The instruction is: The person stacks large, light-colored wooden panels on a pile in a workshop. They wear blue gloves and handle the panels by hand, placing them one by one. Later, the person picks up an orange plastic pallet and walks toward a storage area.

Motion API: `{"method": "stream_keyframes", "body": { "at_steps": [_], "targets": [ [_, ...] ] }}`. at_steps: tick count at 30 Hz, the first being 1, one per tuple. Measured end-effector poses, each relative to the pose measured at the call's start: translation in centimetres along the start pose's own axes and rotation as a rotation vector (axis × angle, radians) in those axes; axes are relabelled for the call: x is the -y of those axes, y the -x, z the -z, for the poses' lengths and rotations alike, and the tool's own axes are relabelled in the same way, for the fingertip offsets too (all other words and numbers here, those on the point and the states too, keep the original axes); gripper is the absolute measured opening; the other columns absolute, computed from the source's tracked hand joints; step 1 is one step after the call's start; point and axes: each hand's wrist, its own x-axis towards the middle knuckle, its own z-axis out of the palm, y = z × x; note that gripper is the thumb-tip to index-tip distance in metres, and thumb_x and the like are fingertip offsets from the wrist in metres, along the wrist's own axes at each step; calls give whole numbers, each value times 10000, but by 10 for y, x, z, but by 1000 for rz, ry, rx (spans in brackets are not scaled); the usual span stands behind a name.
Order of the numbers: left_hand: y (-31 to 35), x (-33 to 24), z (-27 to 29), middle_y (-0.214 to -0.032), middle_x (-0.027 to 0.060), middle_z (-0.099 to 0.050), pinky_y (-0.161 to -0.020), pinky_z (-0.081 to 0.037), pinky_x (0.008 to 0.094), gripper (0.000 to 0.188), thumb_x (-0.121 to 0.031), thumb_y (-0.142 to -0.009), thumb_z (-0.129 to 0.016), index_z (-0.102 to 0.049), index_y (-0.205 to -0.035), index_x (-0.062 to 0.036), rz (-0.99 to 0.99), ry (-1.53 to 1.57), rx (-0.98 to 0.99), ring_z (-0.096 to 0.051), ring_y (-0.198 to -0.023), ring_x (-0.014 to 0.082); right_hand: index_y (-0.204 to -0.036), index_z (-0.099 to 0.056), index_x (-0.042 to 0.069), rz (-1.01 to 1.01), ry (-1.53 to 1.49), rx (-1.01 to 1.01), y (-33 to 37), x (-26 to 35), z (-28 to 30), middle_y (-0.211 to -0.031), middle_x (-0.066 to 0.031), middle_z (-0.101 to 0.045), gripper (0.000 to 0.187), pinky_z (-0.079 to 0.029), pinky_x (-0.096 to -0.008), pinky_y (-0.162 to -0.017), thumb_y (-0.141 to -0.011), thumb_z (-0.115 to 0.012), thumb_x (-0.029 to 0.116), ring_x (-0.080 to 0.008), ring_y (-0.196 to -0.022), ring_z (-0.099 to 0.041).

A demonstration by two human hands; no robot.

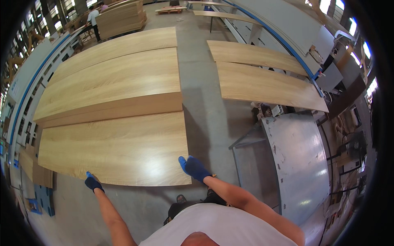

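Observation:
A long wood-grain panel (119, 147) lies nearest to me, on the low stack at the left. My left hand (93, 182), in a dark blue glove with lighter fingertips, is closed on its near edge, with a fingertip on top and the other fingers hidden below. At the panel's right end, close to the near corner, my right hand (195, 168), gloved alike, grips the short edge. Behind this panel rises a higher stack of matching panels (115, 78), its brown side showing.
Two wood-grain panels (266, 80) rest at the right by a machine line with a blue rail (283, 45). A metal-topped table (299, 164) stands at my right. Farther off are a tall board stack (119, 18) and a person in a white shirt (93, 18).

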Motion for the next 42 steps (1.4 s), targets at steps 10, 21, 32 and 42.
{"method": "stream_keyframes", "body": {
  "at_steps": [10,21,32,42],
  "targets": [
    [4,12,12,-1188,103,-623,-664,-420,466,759,-712,-843,-468,-542,-1296,-108,375,401,281,-580,-913,301,-814,-658,-24,-44,-345,239,-2,1,22,-722,-238,-633,528,-503,-428,-650,-935,-488,461,-320,-699,-645],
    [367,44,11,-1015,49,-622,-779,-482,411,482,-558,-925,-455,-603,-1093,-131,676,580,898,-590,-882,258,-1226,-540,188,-285,-2147,-245,-18,-252,152,-1241,-76,-577,397,-460,-504,-919,-912,-587,427,-270,-1110,-561],
    [544,-48,-27,-1245,100,-595,-864,-485,329,490,-336,-945,-588,-520,-1331,-42,174,-55,1628,-597,-1051,190,-1404,-409,86,-300,-1924,-413,97,-253,145,-1386,-92,-493,529,-373,-436,-1062,-967,-524,359,-277,-1255,-476],
    [617,-106,-49,-1249,165,-562,-896,-516,399,555,-292,-917,-618,-423,-1346,0,626,308,2014,-604,-1081,275,-1423,-352,81,-433,-1859,-365,197,-173,158,-1405,-119,-466,562,-409,-454,-1044,-949,-557,302,-287,-1281,-459]
  ]
}}
